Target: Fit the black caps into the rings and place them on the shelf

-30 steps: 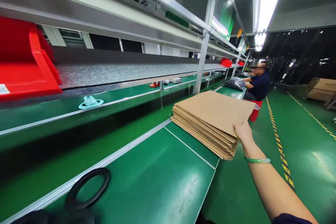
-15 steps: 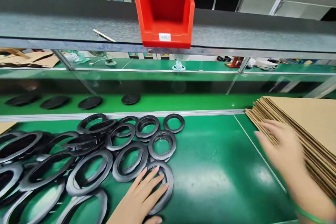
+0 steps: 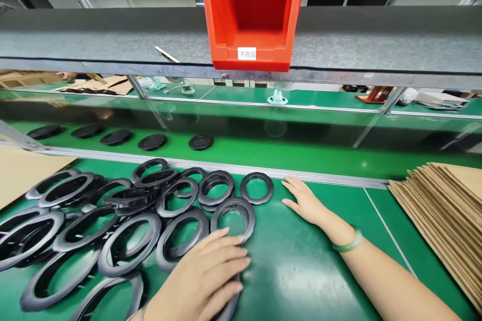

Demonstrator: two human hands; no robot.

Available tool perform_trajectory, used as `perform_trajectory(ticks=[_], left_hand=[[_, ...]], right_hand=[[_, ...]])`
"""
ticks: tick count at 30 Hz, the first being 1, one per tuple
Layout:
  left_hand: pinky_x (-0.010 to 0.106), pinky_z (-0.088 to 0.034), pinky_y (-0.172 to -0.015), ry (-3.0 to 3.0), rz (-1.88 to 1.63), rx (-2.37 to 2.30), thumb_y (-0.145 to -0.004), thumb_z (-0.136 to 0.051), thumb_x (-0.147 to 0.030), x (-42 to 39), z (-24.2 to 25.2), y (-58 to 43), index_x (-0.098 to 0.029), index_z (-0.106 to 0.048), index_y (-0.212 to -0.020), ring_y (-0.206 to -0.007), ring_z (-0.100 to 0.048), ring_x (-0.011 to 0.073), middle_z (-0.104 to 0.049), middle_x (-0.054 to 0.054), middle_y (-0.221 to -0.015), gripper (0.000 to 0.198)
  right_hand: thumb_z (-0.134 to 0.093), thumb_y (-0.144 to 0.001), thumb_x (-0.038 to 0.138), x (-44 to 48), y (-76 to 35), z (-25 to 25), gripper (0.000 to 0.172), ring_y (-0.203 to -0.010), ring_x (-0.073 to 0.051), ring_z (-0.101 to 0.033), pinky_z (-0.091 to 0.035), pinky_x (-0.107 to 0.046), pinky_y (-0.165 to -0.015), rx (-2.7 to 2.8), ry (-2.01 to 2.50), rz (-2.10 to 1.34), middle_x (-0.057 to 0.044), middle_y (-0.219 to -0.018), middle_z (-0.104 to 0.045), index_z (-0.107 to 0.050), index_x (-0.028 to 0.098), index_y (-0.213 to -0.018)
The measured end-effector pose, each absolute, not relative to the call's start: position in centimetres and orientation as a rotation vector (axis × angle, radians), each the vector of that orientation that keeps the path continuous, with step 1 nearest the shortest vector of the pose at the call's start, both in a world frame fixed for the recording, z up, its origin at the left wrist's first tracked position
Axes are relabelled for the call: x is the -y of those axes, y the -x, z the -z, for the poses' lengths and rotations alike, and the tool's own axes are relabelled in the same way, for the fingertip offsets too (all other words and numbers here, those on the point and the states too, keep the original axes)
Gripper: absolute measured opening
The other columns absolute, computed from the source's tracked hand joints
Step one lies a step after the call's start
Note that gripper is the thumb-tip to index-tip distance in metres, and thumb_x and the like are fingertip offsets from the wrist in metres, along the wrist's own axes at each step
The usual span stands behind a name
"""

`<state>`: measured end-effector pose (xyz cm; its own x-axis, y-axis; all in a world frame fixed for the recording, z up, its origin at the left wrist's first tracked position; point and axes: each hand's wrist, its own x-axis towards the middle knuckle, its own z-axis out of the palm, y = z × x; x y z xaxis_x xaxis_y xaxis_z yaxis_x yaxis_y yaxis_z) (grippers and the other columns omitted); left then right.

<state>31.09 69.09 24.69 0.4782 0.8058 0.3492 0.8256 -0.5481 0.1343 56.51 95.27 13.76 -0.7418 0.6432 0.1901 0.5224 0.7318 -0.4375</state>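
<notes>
Many black rings [image 3: 130, 246] lie heaped and overlapping on the green tabletop [image 3: 301, 256]. My left hand [image 3: 207, 271] rests with its fingers stretched over a ring at the heap's right side, covering most of it. My right hand [image 3: 307, 200], with a green bangle at the wrist, is held out over the tabletop, palm down and fingers apart. Just left of its fingertips, not touching, lies a single black ring [image 3: 271, 188] at the back of the heap. Another black ring [image 3: 250, 215] shows just beyond my left fingertips.
Beyond a metal rail, several black discs [image 3: 152, 142] sit on a green belt-like strip [image 3: 293, 155]. A stack of brown cardboard [image 3: 440, 220] stands at right, with more cardboard [image 3: 26, 170] at left. Overhead, a labelled red bin [image 3: 252, 55] sits on a grey shelf [image 3: 113, 35].
My right hand has moved left, from the cardboard stack to near the back ring. My left hand stays over the same ring area. The view has turned a little to the left.
</notes>
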Motion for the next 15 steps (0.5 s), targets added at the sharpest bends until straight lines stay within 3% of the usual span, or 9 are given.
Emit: perform_trajectory(ticks=[7,15], left_hand=[[0.035,-0.036,-0.119,2.703,1.056,1.549,-0.095,-0.062,-0.030,-72.5,-24.4,-32.0,-0.022,-0.062,-0.122,-0.116,-0.066,0.0149,-0.075,0.002,-0.116,0.028],[0.023,-0.024,-0.122,2.877,1.183,1.459,-0.101,-0.052,-0.036,-71.4,-22.7,-32.0,-0.019,-0.067,-0.117,-0.113,-0.066,0.0088,-0.076,-0.001,-0.116,0.028]], right_hand=[[-0.051,-0.097,0.053,-96.7,-58.3,-12.4,0.056,-0.146,-0.032,-0.035,-0.033,-0.057,-0.119,2.645,0.830,-0.435,-0.012,-0.154,-0.044,-0.054,0.020,-0.143],[-0.046,-0.095,0.061,-97.6,-59.0,-11.4,0.059,-0.144,-0.034,-0.037,-0.034,-0.064,-0.117,2.675,0.799,-0.424,-0.006,-0.154,-0.044,-0.050,0.028,-0.144]])
